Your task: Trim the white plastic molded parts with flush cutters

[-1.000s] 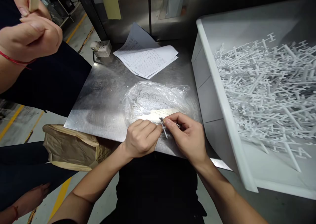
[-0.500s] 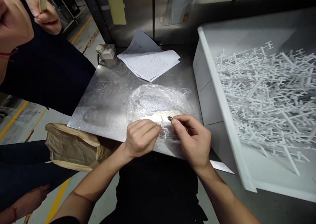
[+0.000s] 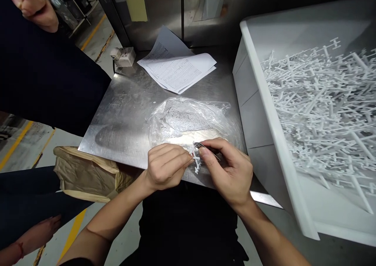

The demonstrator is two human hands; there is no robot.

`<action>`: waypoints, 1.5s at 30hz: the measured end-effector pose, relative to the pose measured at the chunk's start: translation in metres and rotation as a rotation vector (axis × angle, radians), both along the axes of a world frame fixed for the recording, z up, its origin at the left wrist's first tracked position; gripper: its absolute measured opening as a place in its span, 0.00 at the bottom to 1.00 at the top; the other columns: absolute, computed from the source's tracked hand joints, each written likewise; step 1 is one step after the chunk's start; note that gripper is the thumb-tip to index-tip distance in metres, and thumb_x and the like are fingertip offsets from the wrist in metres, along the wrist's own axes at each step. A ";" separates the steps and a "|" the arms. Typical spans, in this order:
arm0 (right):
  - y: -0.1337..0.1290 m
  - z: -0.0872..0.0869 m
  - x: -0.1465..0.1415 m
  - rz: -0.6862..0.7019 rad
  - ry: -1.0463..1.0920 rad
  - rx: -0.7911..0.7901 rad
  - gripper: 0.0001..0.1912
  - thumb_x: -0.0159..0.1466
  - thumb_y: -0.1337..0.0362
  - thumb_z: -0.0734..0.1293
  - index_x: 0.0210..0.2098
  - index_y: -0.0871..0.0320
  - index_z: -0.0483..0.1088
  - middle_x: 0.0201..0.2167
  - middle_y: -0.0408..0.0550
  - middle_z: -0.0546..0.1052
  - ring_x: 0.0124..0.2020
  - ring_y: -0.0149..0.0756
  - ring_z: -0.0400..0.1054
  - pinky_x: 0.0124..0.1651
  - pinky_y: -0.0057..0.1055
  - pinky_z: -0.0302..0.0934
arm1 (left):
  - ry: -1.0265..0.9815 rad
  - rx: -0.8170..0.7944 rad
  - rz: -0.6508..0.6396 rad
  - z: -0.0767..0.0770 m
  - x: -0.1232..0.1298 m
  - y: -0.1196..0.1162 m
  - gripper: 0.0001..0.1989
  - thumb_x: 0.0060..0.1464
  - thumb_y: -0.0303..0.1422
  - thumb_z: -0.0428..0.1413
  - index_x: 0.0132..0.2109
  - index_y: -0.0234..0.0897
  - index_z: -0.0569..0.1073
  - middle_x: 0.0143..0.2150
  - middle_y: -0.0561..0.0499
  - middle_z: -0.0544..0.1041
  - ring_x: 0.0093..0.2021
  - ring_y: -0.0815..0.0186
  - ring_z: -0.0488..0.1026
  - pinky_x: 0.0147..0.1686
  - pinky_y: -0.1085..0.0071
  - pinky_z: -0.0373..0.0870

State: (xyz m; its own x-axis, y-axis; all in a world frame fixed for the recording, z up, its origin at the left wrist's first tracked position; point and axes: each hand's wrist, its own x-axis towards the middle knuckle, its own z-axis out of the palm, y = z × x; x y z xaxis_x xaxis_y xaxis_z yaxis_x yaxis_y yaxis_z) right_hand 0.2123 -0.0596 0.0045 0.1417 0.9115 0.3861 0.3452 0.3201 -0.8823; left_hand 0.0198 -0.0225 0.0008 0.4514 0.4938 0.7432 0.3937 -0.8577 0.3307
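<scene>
My left hand (image 3: 167, 165) is closed, pinching a small white branched plastic sprue (image 3: 196, 162) between thumb and fingertips. My right hand (image 3: 230, 168) grips a small metal nail clipper (image 3: 200, 144), its head touching or very near the upper part of the sprue. Fingers cover much of the clipper. Just beyond both hands, a clear plastic bag (image 3: 188, 119) lies on the metal table (image 3: 117, 113) with many tiny pieces inside, too small to make out.
A large white bin (image 3: 258, 82) full of white sprues (image 3: 326, 109) stands on the right. Folded printed sheets (image 3: 179, 70) and a socket block (image 3: 125, 56) lie toward the back. A brown paper bag (image 3: 88, 176) and another person's hand (image 3: 39, 8) are at left.
The clipper in my right hand has come leftward, up to the sprue. My left hand still pinches the sprue. The view has shifted slightly, and the other person's raised hand sits higher in it.
</scene>
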 end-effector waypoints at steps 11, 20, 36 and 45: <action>-0.001 0.003 -0.002 -0.009 -0.009 -0.012 0.03 0.74 0.66 0.72 0.44 0.51 0.79 0.37 0.43 0.84 0.36 0.38 0.78 0.41 0.35 0.72 | 0.024 0.012 -0.010 -0.002 -0.001 -0.002 0.04 0.67 0.24 0.62 0.47 0.36 0.79 0.37 0.49 0.86 0.38 0.64 0.86 0.40 0.68 0.80; -0.003 0.003 -0.002 0.017 -0.004 -0.014 0.04 0.74 0.66 0.71 0.44 0.51 0.79 0.36 0.43 0.83 0.35 0.36 0.77 0.40 0.34 0.71 | 0.088 0.120 -0.003 0.002 0.001 -0.001 0.06 0.68 0.23 0.58 0.45 0.34 0.79 0.36 0.47 0.87 0.38 0.63 0.86 0.38 0.68 0.81; 0.003 0.004 -0.001 -0.007 0.034 -0.189 0.07 0.72 0.60 0.72 0.37 0.53 0.80 0.31 0.43 0.83 0.30 0.36 0.75 0.35 0.33 0.68 | 0.134 0.089 0.042 -0.001 0.005 -0.003 0.04 0.66 0.22 0.61 0.44 0.35 0.77 0.31 0.52 0.83 0.31 0.66 0.81 0.34 0.68 0.74; 0.017 0.003 0.000 0.036 0.040 -0.300 0.12 0.70 0.59 0.70 0.31 0.55 0.77 0.26 0.42 0.79 0.27 0.34 0.69 0.32 0.32 0.61 | 0.182 0.066 0.091 -0.001 0.006 -0.001 0.03 0.67 0.24 0.60 0.45 0.35 0.77 0.31 0.52 0.82 0.30 0.66 0.79 0.31 0.66 0.69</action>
State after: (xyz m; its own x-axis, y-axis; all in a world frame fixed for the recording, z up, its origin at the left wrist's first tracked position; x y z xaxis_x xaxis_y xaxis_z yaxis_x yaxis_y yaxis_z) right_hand 0.2124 -0.0426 0.0076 0.1165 0.9888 0.0931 0.3010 0.0542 -0.9521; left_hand 0.0254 -0.0232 0.0000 0.5368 0.4916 0.6857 0.5187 -0.8333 0.1913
